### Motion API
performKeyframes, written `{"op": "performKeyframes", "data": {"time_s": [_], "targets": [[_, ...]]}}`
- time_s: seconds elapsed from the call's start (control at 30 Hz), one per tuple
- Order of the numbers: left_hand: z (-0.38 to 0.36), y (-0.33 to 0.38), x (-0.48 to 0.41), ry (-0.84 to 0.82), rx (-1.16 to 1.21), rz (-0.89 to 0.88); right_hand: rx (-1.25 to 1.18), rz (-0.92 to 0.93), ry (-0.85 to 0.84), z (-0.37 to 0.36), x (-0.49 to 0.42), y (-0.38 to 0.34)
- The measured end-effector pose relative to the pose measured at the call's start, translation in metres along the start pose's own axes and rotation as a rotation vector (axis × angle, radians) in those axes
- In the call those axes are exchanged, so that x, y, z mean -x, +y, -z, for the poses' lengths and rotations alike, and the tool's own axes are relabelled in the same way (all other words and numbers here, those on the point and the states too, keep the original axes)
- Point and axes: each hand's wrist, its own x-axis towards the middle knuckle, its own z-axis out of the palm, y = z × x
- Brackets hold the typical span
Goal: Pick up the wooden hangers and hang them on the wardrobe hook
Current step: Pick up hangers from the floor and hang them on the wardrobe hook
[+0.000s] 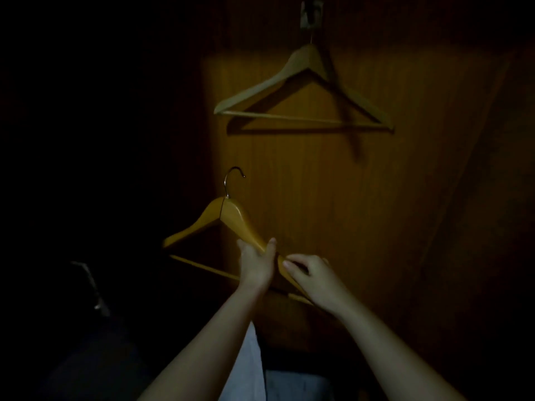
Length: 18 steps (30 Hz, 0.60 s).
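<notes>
Dimly lit, the wooden wardrobe door (318, 183) fills most of the view, its grain running up and down and its middle panel catching the only warm light.

High on that door, a pale wooden hanger (260, 85) already hangs from the wardrobe hook (311, 14). It sits slightly tilted, with its left end lower, and throws a dark shadow on the wood just beneath it.

Lower down and to the left, a second wooden hanger (240, 221), more yellow in tone, is held in the air in front of the door and well below the hook. It is canted so that its right shoulder slopes down toward the person, and its crossbar runs behind the forearms.

Both bare arms reach up from the bottom edge. The left hand (256, 263) grips the right shoulder of this hanger, thumb on one side and fingers wrapped round the other. Just beside it, the right hand (312, 273) pinches the lower end of the same shoulder with curled fingers.

A strip of white cloth (249, 366) shows between the forearms.

The held hanger's metal hook (225, 183) stands up free, touching nothing.
</notes>
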Motion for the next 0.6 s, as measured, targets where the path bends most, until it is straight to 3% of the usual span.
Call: {"op": "performKeyframes", "data": {"time_s": [0.23,0.33,0.6], "targets": [[0.032,-0.083,0.064,-0.13,-0.056,0.352,-0.039,-0.216,-0.139,-0.074,0.093,0.02],[0.049,-0.105,0.084,-0.239,-0.099,0.39,-0.101,-0.28,-0.18,-0.089,0.121,0.025],[0.116,-0.122,0.097,-0.412,-0.166,0.434,-0.005,-0.402,-0.051,-0.111,0.135,0.036]]}}
